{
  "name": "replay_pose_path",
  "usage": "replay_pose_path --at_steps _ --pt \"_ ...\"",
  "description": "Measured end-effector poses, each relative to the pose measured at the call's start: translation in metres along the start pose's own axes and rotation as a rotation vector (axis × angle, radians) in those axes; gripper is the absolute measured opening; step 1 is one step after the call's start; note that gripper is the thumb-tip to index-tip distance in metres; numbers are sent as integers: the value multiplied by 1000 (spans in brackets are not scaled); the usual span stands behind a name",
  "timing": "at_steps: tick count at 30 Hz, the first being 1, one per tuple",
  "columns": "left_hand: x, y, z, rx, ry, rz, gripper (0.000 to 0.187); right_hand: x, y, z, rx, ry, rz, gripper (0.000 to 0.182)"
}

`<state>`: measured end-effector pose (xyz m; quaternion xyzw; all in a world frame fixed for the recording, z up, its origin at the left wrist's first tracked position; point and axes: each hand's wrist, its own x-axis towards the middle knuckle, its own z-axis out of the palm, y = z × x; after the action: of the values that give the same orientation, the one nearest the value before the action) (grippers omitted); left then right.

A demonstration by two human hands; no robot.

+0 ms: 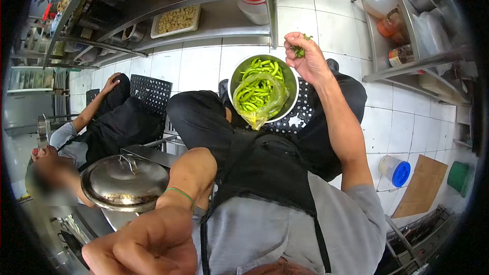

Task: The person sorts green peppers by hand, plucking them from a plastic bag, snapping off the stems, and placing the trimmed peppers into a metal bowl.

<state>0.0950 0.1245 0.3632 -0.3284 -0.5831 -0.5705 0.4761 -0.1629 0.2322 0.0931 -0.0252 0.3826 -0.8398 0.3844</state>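
Observation:
My right hand [308, 58] is raised at the bowl's upper right, its fingers closed on a small bunch of green stems [297, 50]. Between my knees stands a round metal bowl [292, 84], and in it lie long green peppers [262, 67]. A clear plastic bag [265, 103] with more green peppers inside rests in the bowl's lower part. Close to the camera at the lower left is my left hand [145, 244], a green band on its wrist. Its fingers are curled; whatever they may hold is hidden.
A lidded pot [125, 182] is at left, beside another seated person [109, 127]. Metal shelves [224, 0] with a tray of pale pieces [175, 21] run along the top left. More shelving [407, 71] is at right, above a blue-lidded tub [395, 170] and cardboard [420, 186].

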Motion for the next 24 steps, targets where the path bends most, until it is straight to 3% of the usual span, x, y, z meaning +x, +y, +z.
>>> replay_pose_path --at_steps 3,6,9,15,18,24 --pt "6 -14 10 -43 42 81 4 0 0 1 4 10 8 11" --pt "-5 -8 0 111 12 59 2 0 -2 1 7 9 2 11" --pt "-9 -3 2 25 38 -61 9 0 -3 2 5 6 -1 12" --pt "-7 -14 -6 -143 -80 -1 10 -1 -4 2 7 5 -7 12" --pt "2 -16 10 -175 75 -50 14 -2 -3 2 7 -6 -6 12" --pt "-8 -8 -14 -158 -144 -87 23 -1 -4 3 9 -1 -8 13"
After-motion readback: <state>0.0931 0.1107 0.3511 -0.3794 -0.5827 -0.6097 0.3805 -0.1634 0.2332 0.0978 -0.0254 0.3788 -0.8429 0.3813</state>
